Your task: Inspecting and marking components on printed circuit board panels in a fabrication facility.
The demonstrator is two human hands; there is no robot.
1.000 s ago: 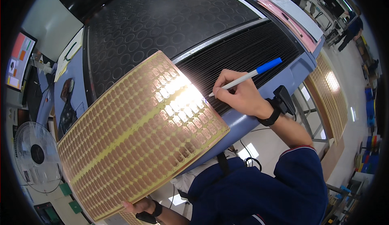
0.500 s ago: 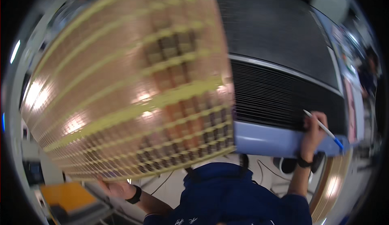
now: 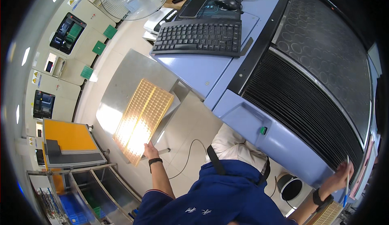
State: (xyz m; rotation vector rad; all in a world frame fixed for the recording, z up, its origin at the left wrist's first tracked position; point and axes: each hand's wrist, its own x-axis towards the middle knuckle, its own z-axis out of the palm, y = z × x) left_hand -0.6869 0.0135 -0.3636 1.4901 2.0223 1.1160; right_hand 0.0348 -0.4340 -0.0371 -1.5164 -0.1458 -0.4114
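In my left hand (image 3: 150, 150) is the near edge of a gold-copper circuit board panel (image 3: 146, 113), a thin sheet with a fine grid pattern. The panel is over a bare steel table (image 3: 125, 73) on the left; whether it rests on the metal I cannot tell. My right hand (image 3: 338, 179) is closed round a white pen (image 3: 347, 170) with a blue end, at the right front corner of a blue machine (image 3: 283, 144). Below my right wrist, more gold panels (image 3: 327, 215) show at the lower edge.
Black ribbed rollers (image 3: 300, 91) cross the machine's front. A keyboard (image 3: 198, 37), phone (image 3: 193, 7) and mouse (image 3: 227, 2) lie on its left part. Behind stands a fan (image 3: 133, 0). At lower left are an orange-topped cart (image 3: 69, 136) and a divided rack (image 3: 87, 184).
The panel, which filled much of the view close up, has gone down and away to over the steel table with my left hand. The view has turned left. My right hand still has the pen.
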